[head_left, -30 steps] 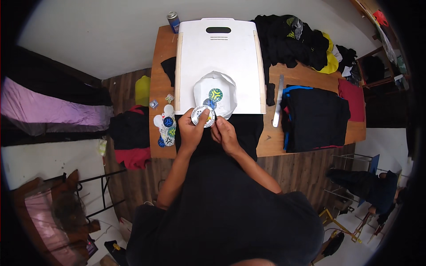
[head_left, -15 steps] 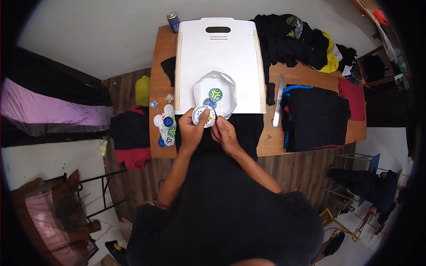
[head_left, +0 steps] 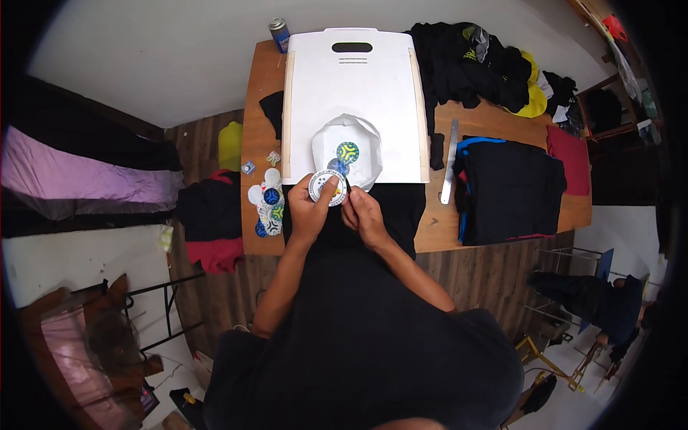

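My left hand (head_left: pixel 308 211) pinches a round white emblem (head_left: pixel 327 188) with dark lettering round its rim, my thumb lying across its face. At its right edge, the fingers of my right hand (head_left: pixel 365 217) are closed. Something small and dark shows above them, too small to name. Just beyond, a crumpled white wrapper or bag (head_left: pixel 369 136) lies on the white board (head_left: pixel 355 93). On it are a green-and-yellow round emblem (head_left: pixel 347 152) and a blue one (head_left: pixel 338 166), partly hidden behind the held emblem. Black cloth (head_left: pixel 390 208) extends from beneath the board's near edge.
Left of the board lie several cut-out round emblems (head_left: pixel 271 197). A spray can (head_left: pixel 279 34) stands at the far left corner. On the right are a metal ruler (head_left: pixel 449 161), folded dark garments (head_left: pixel 512 186) and heaped black clothes (head_left: pixel 466 68). Another person (head_left: pixel 602 304) is at far right.
The round emblem and my left thumb have shifted very slightly left. My right hand holds nearly the same place, and the rest looks unchanged.
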A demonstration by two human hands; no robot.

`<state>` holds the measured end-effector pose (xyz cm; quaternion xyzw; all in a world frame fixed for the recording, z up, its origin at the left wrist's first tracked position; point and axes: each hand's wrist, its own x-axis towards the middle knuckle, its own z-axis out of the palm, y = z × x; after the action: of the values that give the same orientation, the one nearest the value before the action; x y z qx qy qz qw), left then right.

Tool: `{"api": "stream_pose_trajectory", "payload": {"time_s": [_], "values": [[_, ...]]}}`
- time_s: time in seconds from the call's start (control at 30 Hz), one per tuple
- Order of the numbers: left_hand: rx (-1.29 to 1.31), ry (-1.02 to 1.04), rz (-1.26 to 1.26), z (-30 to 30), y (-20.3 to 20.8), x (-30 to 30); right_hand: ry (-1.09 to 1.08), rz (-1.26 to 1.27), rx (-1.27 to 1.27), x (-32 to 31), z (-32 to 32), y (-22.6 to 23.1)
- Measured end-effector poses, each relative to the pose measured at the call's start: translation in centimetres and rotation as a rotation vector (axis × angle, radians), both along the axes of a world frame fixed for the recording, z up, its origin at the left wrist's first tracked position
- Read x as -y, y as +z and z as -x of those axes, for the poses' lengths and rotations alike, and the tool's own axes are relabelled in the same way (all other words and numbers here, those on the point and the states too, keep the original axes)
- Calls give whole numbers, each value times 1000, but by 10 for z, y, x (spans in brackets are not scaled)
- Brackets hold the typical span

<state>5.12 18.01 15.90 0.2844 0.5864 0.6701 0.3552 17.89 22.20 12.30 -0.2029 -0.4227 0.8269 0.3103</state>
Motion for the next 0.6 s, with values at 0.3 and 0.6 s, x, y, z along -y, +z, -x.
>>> {"api": "stream_pose_trajectory", "payload": {"time_s": [0.3,0.6], "values": [[-16,-19,-5,0,0,-1,3,-15,-1,-2,0,-1],[-13,-19,11,0,1,-1,4,10,-2,-3,-1,0]]}}
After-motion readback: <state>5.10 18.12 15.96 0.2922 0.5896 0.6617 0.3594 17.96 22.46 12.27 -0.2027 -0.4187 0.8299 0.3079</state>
